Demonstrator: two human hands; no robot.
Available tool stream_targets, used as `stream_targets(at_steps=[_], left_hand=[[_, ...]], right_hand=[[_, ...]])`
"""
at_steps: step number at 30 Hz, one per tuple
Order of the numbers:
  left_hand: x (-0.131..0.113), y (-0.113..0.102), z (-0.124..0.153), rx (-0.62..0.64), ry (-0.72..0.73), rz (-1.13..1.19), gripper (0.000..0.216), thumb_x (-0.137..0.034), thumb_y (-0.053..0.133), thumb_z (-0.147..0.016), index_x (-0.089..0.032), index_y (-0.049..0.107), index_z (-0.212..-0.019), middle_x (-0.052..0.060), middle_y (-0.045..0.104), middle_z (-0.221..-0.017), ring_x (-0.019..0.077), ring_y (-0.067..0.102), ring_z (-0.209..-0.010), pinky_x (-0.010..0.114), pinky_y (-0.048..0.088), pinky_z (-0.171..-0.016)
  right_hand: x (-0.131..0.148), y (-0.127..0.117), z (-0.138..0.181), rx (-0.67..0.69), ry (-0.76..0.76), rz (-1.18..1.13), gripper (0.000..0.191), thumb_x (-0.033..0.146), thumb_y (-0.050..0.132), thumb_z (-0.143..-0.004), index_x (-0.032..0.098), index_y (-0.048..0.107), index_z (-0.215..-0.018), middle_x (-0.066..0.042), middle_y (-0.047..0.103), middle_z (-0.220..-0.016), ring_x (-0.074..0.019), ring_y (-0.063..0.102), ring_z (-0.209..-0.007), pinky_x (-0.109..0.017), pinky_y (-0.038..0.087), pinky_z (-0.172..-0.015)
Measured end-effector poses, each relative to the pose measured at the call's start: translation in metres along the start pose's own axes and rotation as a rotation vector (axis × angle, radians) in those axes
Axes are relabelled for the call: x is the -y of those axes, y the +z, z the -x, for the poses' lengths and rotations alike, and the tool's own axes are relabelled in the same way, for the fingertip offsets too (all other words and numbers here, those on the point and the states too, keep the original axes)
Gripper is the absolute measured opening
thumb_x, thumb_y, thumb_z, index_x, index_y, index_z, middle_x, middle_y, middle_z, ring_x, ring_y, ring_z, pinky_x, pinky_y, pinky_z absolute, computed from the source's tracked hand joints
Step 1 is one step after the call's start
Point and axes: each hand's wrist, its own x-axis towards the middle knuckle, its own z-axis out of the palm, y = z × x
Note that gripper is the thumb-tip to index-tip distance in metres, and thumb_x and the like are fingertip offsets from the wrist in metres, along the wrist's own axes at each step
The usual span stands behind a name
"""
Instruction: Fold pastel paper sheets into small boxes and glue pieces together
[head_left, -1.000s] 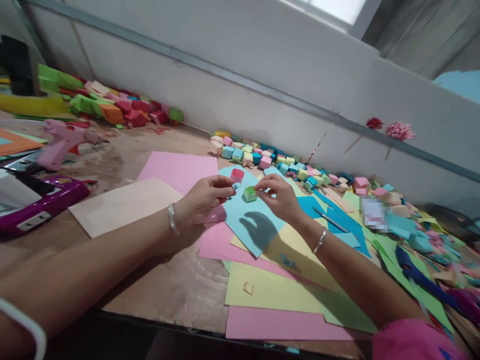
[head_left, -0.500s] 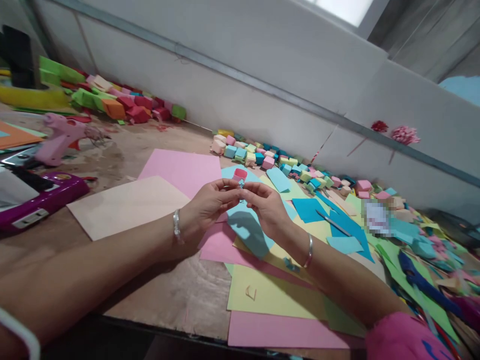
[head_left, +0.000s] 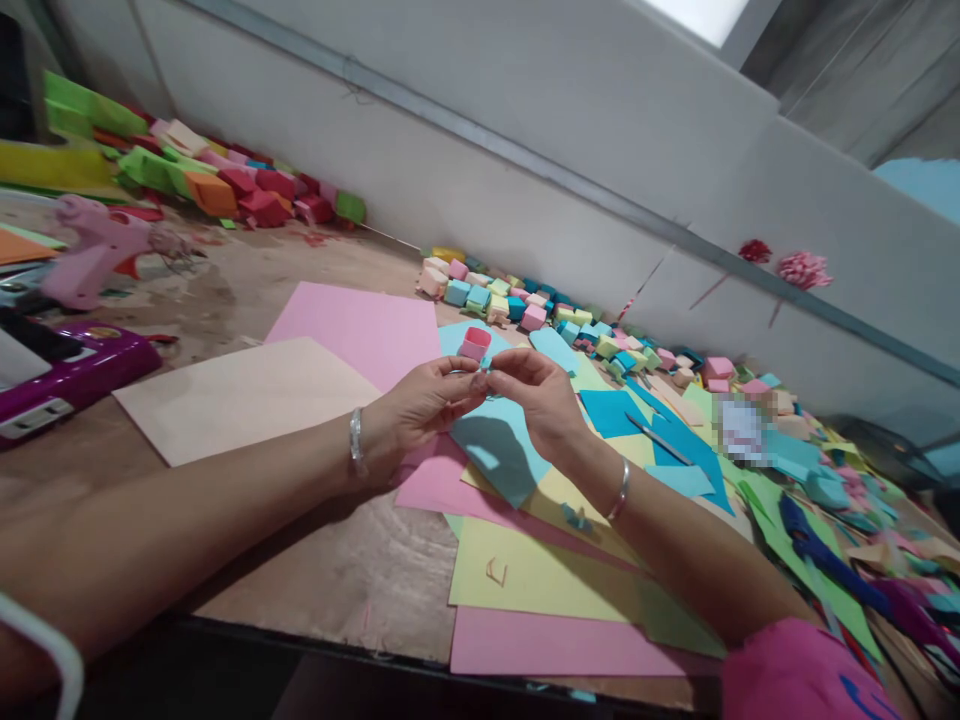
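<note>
A: Head view. Hands?

B: Left hand (head_left: 429, 405) and right hand (head_left: 538, 402) meet over the light blue sheet (head_left: 501, 445). Fingers of both look pinched on a small blue paper piece (head_left: 487, 364). Fingertips cover most of it; can't tell how it's folded.

A: Where's the piece?

B: Between the fingertips, just on the near side of the pink paper box (head_left: 475, 345).

A: Doing it well?

B: My take: left grips steady, right makes the fine adjustments. Pinch lightly; thin paper probably creases. Tips at the edges, so the shape shows.

A: Clearance?

B: Box is close; keep knuckles off it. Blue scrap (head_left: 576, 517) on the yellow sheet (head_left: 551, 498) lies apart, near the right wrist.
</note>
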Motion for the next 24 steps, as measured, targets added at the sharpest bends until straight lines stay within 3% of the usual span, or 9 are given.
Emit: stream_targets(at_steps=[2, 5, 8, 10, 13, 16, 18, 21, 24], left_hand=[[0.002, -0.001, -0.001, -0.005, 0.084, -0.090, 0.031, -0.028, 0.082, -0.062, -0.019, 0.063, -0.084, 0.005, 0.067, -0.086, 0.0176, 0.065, -0.081, 0.031, 0.053, -0.071], [0.005, -0.006, -0.006, -0.086, 0.283, -0.499, 0.026, -0.025, 0.078, -0.062, -0.018, 0.063, -0.082, 0.006, 0.067, -0.086, 0.0209, 0.065, -0.081, 0.034, 0.051, -0.070], [0.008, -0.014, -0.013, -0.110, 0.492, -1.025, 0.023, -0.025, 0.073, -0.066, -0.019, 0.064, -0.086, 0.008, 0.067, -0.094, 0.0269, 0.063, -0.091, 0.040, 0.049, -0.079], [0.010, -0.017, -0.016, -0.066, 0.566, -1.195, 0.026, -0.026, 0.070, -0.070, -0.020, 0.063, -0.095, 0.009, 0.067, -0.103, 0.0293, 0.061, -0.100, 0.043, 0.045, -0.088], [0.012, -0.017, -0.018, -0.045, 0.520, -1.245, 0.033, -0.027, 0.067, -0.073, -0.022, 0.060, -0.105, 0.008, 0.067, -0.110, 0.0287, 0.059, -0.108, 0.040, 0.043, -0.091], [0.012, -0.010, -0.025, -0.094, 0.404, -1.268, 0.039, -0.035, 0.065, -0.076, -0.021, 0.056, -0.112, 0.010, 0.068, -0.107, 0.0278, 0.063, -0.101, 0.036, 0.045, -0.081], [0.011, -0.004, -0.034, -0.133, 0.364, -1.281, 0.046, -0.043, 0.071, -0.070, -0.020, 0.058, -0.108, 0.010, 0.068, -0.098, 0.0290, 0.064, -0.093, 0.035, 0.045, -0.075], [0.014, 0.005, -0.048, -0.202, 0.370, -1.333, 0.056, -0.049, 0.081, -0.054, -0.018, 0.061, -0.097, 0.013, 0.065, -0.098, 0.0356, 0.056, -0.101, 0.040, 0.043, -0.082], [0.021, 0.008, -0.059, -0.217, 0.420, -1.352, 0.043, -0.041, 0.080, -0.056, -0.017, 0.065, -0.088, 0.016, 0.059, -0.106, 0.0391, 0.048, -0.110, 0.046, 0.040, -0.090]], right_hand=[[0.003, -0.006, -0.009, -0.049, -0.095, 0.052, 0.020, 0.028, 0.076, -0.064, 0.022, 0.063, -0.078, 0.002, 0.065, -0.077, -0.0142, 0.064, -0.073, -0.032, 0.052, -0.074], [0.005, -0.026, -0.028, -0.043, -0.254, 0.231, 0.016, 0.026, 0.072, -0.069, 0.022, 0.062, -0.082, 0.002, 0.065, -0.077, -0.0146, 0.065, -0.069, -0.032, 0.052, -0.070], [0.000, -0.047, -0.042, 0.069, -0.251, 0.545, 0.007, 0.025, 0.065, -0.074, 0.021, 0.064, -0.079, 0.002, 0.065, -0.070, -0.0152, 0.065, -0.063, -0.032, 0.051, -0.064], [-0.006, -0.056, -0.047, 0.101, -0.233, 0.741, 0.004, 0.023, 0.063, -0.073, 0.021, 0.066, -0.076, 0.001, 0.066, -0.066, -0.0159, 0.064, -0.064, -0.032, 0.050, -0.066], [-0.011, -0.061, -0.052, 0.090, -0.261, 0.926, 0.009, 0.016, 0.061, -0.070, 0.022, 0.068, -0.074, 0.000, 0.069, -0.073, -0.0172, 0.064, -0.072, -0.031, 0.049, -0.071], [-0.011, -0.063, -0.062, 0.106, -0.271, 0.967, 0.017, 0.012, 0.058, -0.068, 0.022, 0.069, -0.075, 0.000, 0.070, -0.077, -0.0181, 0.064, -0.075, -0.032, 0.048, -0.072], [-0.009, -0.064, -0.070, 0.122, -0.271, 0.966, 0.020, 0.010, 0.057, -0.067, 0.022, 0.070, -0.077, -0.001, 0.070, -0.077, -0.0181, 0.063, -0.075, -0.032, 0.048, -0.072], [-0.007, -0.064, -0.078, 0.118, -0.274, 0.929, 0.021, 0.010, 0.057, -0.067, 0.020, 0.069, -0.081, -0.002, 0.070, -0.078, -0.0177, 0.064, -0.076, -0.031, 0.048, -0.073], [-0.008, -0.065, -0.073, 0.091, -0.271, 0.875, 0.019, 0.012, 0.057, -0.070, 0.020, 0.068, -0.083, -0.002, 0.070, -0.079, -0.0169, 0.065, -0.076, -0.030, 0.050, -0.071]])
